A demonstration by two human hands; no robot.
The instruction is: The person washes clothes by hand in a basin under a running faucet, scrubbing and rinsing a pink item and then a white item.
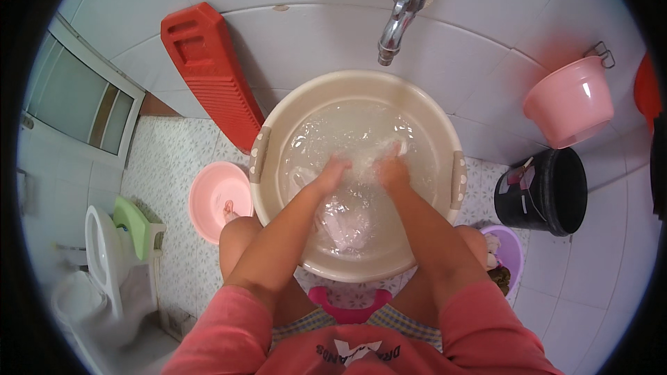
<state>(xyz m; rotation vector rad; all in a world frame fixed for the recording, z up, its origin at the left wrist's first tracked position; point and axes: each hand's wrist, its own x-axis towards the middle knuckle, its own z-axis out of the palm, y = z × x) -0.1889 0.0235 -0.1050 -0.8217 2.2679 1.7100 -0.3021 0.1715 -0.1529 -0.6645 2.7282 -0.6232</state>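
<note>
A large beige plastic basin (359, 271) of cloudy water stands between my knees. My right hand (392, 168) is at the water's surface, right of centre, its fingers closed on a wet white cloth (398, 146). Left of it, my left hand (335, 169) is blurred at the surface; whether it grips any cloth cannot be told. More pale fabric (346, 226) floats nearer to me, below both hands, and another pale piece lies in the water to the left. Splashes hide part of the cloth between the hands.
A red plastic washboard (208, 73) leans on the tiled wall, under which a pink basin (208, 203) stands. A chrome tap (398, 21) juts out above the basin. Rightward are a hanging pink bucket (573, 104), a black bucket (521, 198) and a purple basin (513, 250) holding cloths.
</note>
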